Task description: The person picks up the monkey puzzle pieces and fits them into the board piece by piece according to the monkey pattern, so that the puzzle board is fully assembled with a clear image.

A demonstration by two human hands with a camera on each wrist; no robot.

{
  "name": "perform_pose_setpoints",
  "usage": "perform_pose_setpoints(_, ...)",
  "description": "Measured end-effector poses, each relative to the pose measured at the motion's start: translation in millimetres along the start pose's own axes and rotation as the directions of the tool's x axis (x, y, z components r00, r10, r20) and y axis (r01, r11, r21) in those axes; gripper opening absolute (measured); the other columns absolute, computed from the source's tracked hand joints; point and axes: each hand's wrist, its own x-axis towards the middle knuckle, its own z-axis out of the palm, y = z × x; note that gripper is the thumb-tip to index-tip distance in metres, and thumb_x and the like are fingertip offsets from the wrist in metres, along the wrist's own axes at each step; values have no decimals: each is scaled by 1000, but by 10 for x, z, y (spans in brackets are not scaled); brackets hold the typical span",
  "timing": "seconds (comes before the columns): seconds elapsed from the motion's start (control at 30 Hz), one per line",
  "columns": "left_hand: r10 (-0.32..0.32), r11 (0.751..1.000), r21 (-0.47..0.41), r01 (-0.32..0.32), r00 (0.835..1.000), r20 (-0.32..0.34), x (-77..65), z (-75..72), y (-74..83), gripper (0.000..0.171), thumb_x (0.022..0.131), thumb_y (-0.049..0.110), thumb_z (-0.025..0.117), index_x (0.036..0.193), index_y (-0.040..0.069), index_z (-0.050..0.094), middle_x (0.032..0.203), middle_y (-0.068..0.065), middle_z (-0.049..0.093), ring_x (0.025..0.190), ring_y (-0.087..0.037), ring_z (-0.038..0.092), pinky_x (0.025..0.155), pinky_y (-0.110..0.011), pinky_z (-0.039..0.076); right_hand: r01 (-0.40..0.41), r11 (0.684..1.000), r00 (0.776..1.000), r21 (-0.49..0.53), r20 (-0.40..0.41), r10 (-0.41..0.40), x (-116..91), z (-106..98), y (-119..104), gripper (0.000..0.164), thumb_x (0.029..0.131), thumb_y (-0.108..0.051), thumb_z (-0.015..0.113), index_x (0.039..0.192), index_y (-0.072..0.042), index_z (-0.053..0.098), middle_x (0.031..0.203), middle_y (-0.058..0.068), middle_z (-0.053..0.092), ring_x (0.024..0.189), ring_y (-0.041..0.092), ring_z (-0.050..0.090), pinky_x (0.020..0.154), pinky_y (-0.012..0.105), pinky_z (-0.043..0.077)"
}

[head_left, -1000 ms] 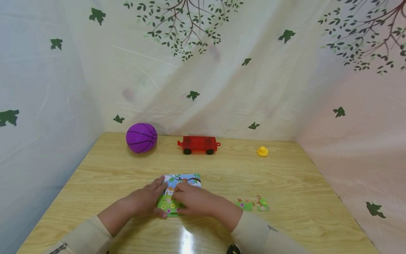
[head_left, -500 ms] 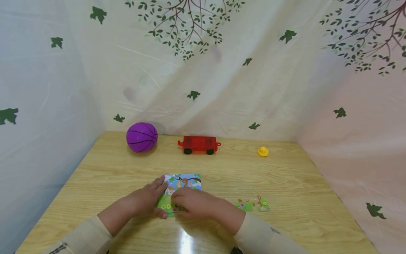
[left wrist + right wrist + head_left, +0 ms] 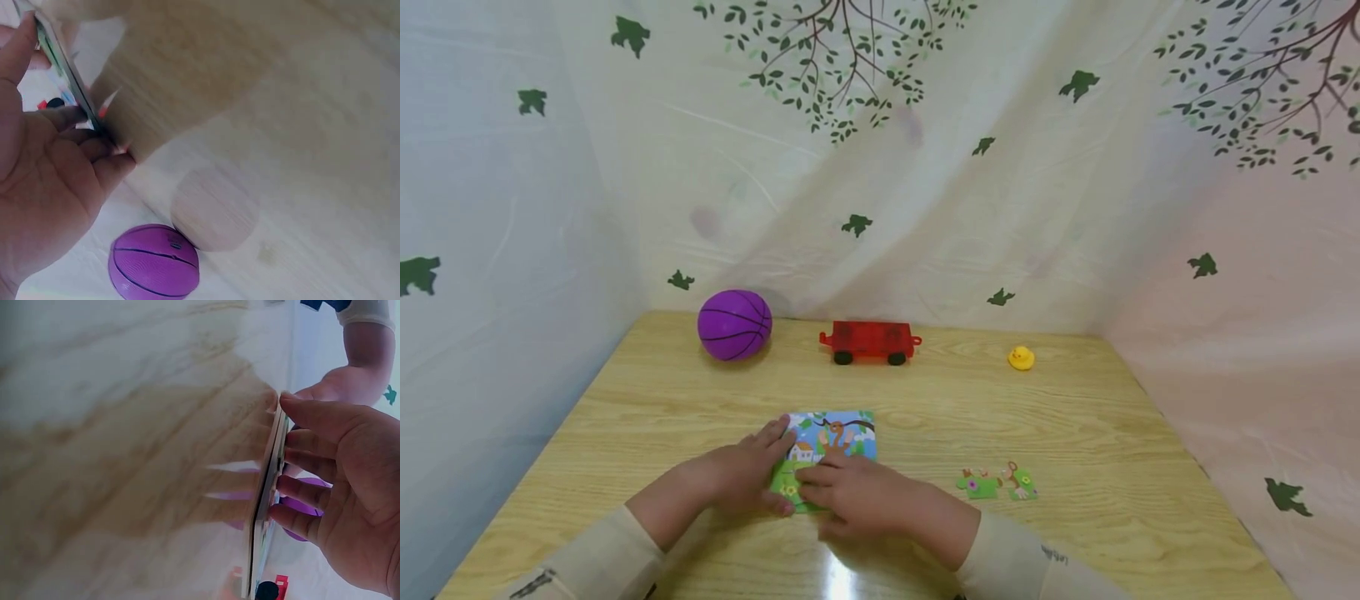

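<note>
A picture jigsaw puzzle (image 3: 820,419), with a bird on a branch, a house and green grass, lies flat on the table. My left hand (image 3: 741,473) holds its left side, fingers along the edge and thumb by the near corner; the left wrist view shows thumb and fingertips bracketing the board (image 3: 65,65). My right hand (image 3: 868,493) presses its lower right part with extended fingers and hides that area. From the right wrist, the fingertips touch the top face of the board (image 3: 265,487). Loose puzzle pieces (image 3: 981,485) lie to the right.
Along the back of the wooden table (image 3: 1097,417) stand a purple ball (image 3: 735,325), a red toy wagon (image 3: 871,340) and a yellow toy duck (image 3: 1021,358). Cloth walls (image 3: 917,233) with leaf prints close off the back and sides.
My right hand has slid slightly left and toward me, and its bunched fingers have straightened onto the puzzle. More of the bird picture shows. The left hand stays nearly still.
</note>
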Motion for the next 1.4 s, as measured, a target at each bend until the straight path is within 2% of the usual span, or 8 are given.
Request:
perform_pose_setpoints(0.17,-11,998,-61,17,995,101,19,-106,-45,92,89,47,68,156,6,22,165,-18,4,150,-40,14,119,-55,26,-18,1000,999,4,34,17,-12,10,-20,63,96,-54,54,150,-24,43,158,-7,35,139,18,39,116,36,37)
perform_pose_setpoints(0.33,5,997,-76,5,991,135,37,-130,-83,86,92,44,65,156,5,22,164,-19,2,151,-37,11,121,-52,23,-36,999,997,28,66,34,-15,21,-23,65,96,-55,53,152,-26,38,160,-9,30,141,18,37,115,36,38)
perform_pose_setpoints(0.67,35,997,-69,-28,994,106,40,-132,-75,76,97,34,60,155,2,23,163,-23,4,150,-39,11,121,-54,22,-42,998,998,51,41,40,-4,42,-38,67,96,-57,51,152,-23,38,160,-6,32,139,18,37,115,38,38)
perform_pose_setpoints(0.8,40,998,-53,-36,996,84,27,-118,-60,71,100,33,56,155,2,24,163,-24,7,149,-41,14,119,-56,24,-67,994,996,82,60,62,-6,49,-57,67,96,-58,51,153,-25,36,160,-7,30,141,18,34,114,39,39)
perform_pose_setpoints(1.0,17,998,-59,-14,998,61,5,-118,-30,68,100,31,56,155,5,26,164,-21,8,149,-39,16,118,-57,26,-101,987,992,124,92,90,-10,16,-90,69,95,-57,53,154,-28,32,162,-9,25,142,17,31,112,47,40)
perform_pose_setpoints(1.23,-3,998,-57,7,998,62,8,-118,-19,68,99,31,57,155,6,27,164,-19,9,149,-39,17,118,-57,26,-84,992,992,96,98,75,-9,26,-80,70,95,-58,52,155,-28,32,162,-9,24,142,16,32,113,43,41)
perform_pose_setpoints(1.4,-9,998,-58,12,998,55,20,-98,-18,69,98,32,58,155,5,27,164,-19,10,149,-38,18,118,-56,26,-58,992,996,114,76,50,-62,37,-39,64,97,-52,53,152,-22,39,160,-7,31,145,17,31,118,36,34)
